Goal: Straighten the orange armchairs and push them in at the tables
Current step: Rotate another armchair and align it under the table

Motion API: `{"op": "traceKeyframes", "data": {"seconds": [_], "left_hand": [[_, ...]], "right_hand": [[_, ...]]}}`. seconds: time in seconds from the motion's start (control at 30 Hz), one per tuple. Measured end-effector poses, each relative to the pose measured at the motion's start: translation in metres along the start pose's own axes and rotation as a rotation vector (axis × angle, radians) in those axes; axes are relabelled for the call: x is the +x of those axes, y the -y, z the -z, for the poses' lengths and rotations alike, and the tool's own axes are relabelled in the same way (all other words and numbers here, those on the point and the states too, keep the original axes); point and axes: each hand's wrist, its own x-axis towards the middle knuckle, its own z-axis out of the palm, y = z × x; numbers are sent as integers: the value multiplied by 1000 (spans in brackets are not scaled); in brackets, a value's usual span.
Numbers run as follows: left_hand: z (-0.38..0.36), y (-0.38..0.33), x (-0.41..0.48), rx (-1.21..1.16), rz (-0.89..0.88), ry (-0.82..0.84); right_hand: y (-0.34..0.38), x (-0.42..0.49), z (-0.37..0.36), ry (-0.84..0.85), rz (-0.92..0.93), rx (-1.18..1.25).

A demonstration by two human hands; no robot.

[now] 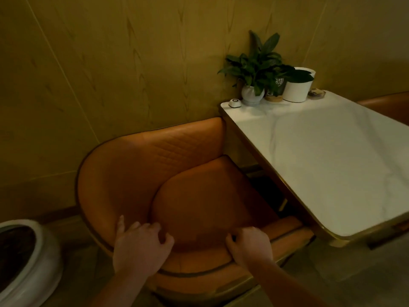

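Note:
An orange armchair (137,173) with a curved back and a round seat cushion stands below me, its seat partly under the white marble table (332,165). Both my hands hold the near rim of the chair's curved side. My left hand (141,247) grips the rim with its fingers curled over the edge toward the cushion. My right hand (250,247) grips the rim further right, near the armrest end. The far armrest touches or nearly touches the table's corner by the wall.
A wood-panelled wall runs behind the chair. On the table's far end stand a potted plant (254,69), a white pot (297,89), a small dark sign and a white call button (234,103). A large white floor planter (28,258) sits at lower left. Another orange seat (389,105) shows beyond the table.

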Motion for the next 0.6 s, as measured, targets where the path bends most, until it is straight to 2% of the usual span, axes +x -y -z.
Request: {"op": "traceKeyframes", "data": {"seconds": [0.23,0.3,0.43,0.6], "left_hand": [[15,-3,1,64,-9,197],[21,-2,2,86,-15,266],[37,-1,4,13,-19,359],[68,2,-2,-102,12,318]], "right_hand": [[6,7,17,191,-4,-21],[10,11,24,294,-24,-38],[17,16,52,532,-81,106],[23,2,88,452,-95,214]]}}
